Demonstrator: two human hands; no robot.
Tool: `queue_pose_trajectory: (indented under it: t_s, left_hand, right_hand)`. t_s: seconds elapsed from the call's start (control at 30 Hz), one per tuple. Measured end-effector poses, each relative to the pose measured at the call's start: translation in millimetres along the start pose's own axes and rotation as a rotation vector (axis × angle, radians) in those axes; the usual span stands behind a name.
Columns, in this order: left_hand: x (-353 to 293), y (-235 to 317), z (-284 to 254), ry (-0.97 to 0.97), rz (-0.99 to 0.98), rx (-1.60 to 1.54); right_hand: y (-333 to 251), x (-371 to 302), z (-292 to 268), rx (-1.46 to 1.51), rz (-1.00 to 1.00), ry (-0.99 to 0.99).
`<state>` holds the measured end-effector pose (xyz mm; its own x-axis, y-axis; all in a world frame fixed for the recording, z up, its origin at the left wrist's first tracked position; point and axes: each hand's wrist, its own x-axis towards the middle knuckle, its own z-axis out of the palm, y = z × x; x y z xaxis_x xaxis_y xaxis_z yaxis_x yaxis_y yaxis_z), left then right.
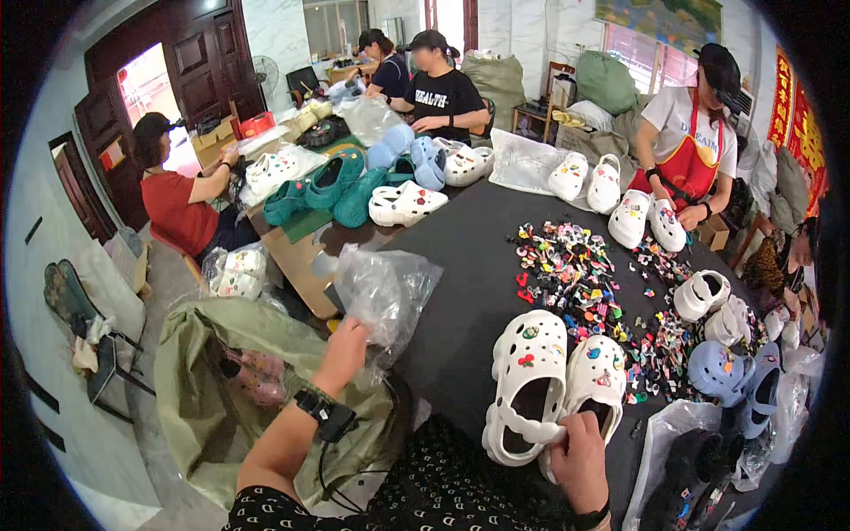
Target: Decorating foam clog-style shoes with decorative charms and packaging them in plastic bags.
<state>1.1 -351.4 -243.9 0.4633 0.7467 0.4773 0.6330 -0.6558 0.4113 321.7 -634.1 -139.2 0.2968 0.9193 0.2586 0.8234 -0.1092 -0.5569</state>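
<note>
My left hand (343, 347) is closed on a clear plastic bag (386, 292), held up at the table's left edge above the mouth of a large green sack (190, 354). On the black table, my right hand (580, 458) grips the heel end of a pair of white clogs, with its fingers at the back straps. The left clog (505, 361) and the right clog (589, 358) stand side by side, toes pointing away from me. Small coloured charms sit on their uppers. Just beyond them spreads a heap of loose charms (575, 274).
Blue clogs (722, 370) and more white clogs (701, 296) stand at the right. Green clogs (336, 177) lie on the far-left table. A pink bagged pair (257, 376) lies inside the sack. Several co-workers sit or stand around; one in a red apron (699, 150) handles white clogs.
</note>
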Motion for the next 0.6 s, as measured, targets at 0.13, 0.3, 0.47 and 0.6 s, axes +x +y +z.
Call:
queue_pose_trajectory:
  t_s: [0.13,0.3,0.47,0.6]
  left_hand:
    - [5.7,12.3,-3.8,0.114,0.071,0.18]
    - [21.6,12.5,-5.0,0.136,0.044,0.093]
    - [64.4,37.6,-31.7,-0.655,-0.199,-0.366]
    - [75.9,45.9,-17.1,-0.488,-0.449,-0.684]
  right_hand:
    - [0.6,-2.8,2.9,-0.05,0.009,0.018]
    - [2.3,-1.6,3.8,0.002,-0.004,0.02]
    - [-1.1,0.3,3.9,-0.001,-0.017,0.029]
    - [4.5,-2.0,6.4,0.004,-0.011,0.047]
